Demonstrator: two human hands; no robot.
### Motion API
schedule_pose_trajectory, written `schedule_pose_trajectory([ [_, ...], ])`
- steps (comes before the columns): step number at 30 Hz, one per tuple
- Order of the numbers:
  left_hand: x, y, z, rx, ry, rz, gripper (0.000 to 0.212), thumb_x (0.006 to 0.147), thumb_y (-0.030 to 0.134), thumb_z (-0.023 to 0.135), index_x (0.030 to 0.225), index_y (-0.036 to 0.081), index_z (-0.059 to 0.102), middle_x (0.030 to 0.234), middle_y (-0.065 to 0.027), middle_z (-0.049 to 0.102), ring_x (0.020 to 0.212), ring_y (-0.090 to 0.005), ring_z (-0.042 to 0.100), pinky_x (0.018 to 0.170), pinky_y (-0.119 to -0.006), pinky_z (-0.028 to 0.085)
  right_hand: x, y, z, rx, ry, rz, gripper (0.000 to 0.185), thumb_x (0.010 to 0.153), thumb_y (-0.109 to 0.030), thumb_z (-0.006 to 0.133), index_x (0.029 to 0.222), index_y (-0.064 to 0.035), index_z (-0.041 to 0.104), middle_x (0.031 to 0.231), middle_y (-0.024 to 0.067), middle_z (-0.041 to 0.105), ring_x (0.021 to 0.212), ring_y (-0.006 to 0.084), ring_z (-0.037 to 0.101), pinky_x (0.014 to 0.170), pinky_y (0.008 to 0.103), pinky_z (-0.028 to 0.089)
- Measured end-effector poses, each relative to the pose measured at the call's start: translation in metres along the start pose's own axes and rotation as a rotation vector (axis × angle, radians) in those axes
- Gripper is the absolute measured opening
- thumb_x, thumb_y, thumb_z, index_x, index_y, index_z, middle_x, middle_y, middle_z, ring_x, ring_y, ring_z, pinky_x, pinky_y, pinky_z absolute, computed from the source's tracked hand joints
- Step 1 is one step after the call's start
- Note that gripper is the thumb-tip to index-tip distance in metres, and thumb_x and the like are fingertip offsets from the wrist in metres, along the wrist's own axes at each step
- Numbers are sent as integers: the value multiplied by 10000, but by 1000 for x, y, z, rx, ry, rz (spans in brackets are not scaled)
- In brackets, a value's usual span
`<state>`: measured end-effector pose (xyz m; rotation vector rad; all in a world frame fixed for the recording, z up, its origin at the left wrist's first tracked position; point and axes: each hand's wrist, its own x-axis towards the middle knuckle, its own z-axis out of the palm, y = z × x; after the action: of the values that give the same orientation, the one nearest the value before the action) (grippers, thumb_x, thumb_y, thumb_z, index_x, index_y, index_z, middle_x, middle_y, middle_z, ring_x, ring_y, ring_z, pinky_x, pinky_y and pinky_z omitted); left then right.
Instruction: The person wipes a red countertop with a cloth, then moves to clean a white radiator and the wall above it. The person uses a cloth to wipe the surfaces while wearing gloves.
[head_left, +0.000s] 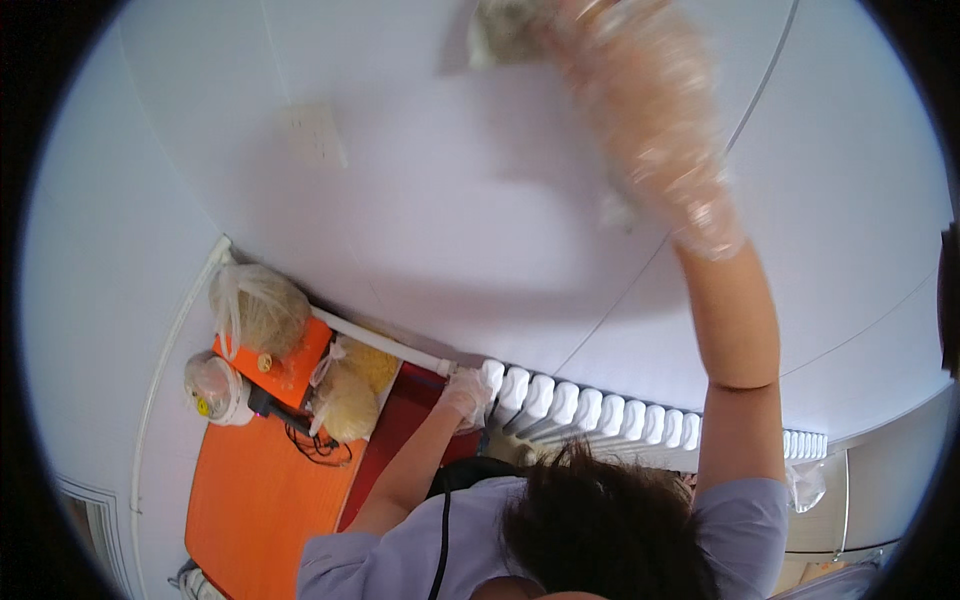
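Observation:
My right hand, in a clear plastic glove, is raised high against the pale wall, blurred. At its fingers, near the top edge, a greyish-green cloth-like item lies against the wall; the grip on it is partly cut off by the picture's edge. My left hand, also gloved in clear plastic, rests at the left end of the white radiator, beside the pipe joint. Its fingers are partly hidden, so whether they close on the radiator cannot be told.
Left of me stands an orange table with tied plastic bags, a white tub and a black cable. A larger bag sits on an orange box. A white pipe runs along the wall to the radiator.

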<state>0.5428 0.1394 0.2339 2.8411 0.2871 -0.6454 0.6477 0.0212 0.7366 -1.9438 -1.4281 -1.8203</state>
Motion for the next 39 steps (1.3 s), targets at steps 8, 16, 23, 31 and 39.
schedule_pose_trajectory([
  [8,12,-38,64,-447,249,-25,503,894,395,550,1205,4,602,1240,-221,620,1195,-377,566,1026,-440,446,-181,-157,87,439,-548,-260,289,860,-137,559,1135,-56,599,953,101,618,845,240,623,720,373,523],
  [16,-38,-16,29,-501,297,120,485,993,376,424,1417,140,415,1319,-196,547,1229,-358,504,1040,-430,401,-342,-249,112,552,-824,-12,405,896,-159,523,1294,-92,546,1275,152,547,1144,280,569,976,382,423],
  [23,-13,66,-11,-173,645,-197,583,1019,380,446,1487,66,297,1448,-168,419,1333,-290,405,1112,-375,334,-345,-234,102,945,-933,355,502,892,-57,505,1392,-45,474,1310,194,544,1212,340,536,1047,404,411],
  [31,45,90,-3,-1520,861,-812,741,966,454,553,1472,-17,289,1455,-247,394,1309,-398,416,1113,-452,314,-429,-220,66,1136,-742,1175,391,881,92,486,1249,-5,575,1210,203,636,1119,306,625,968,350,483],
  [39,63,95,55,-1248,637,-691,679,989,477,467,1410,-50,386,1385,-249,486,1250,-351,503,1048,-406,394,-534,-207,1,605,-867,865,325,860,44,520,1160,-35,619,1056,211,639,985,390,626,867,457,519],
])
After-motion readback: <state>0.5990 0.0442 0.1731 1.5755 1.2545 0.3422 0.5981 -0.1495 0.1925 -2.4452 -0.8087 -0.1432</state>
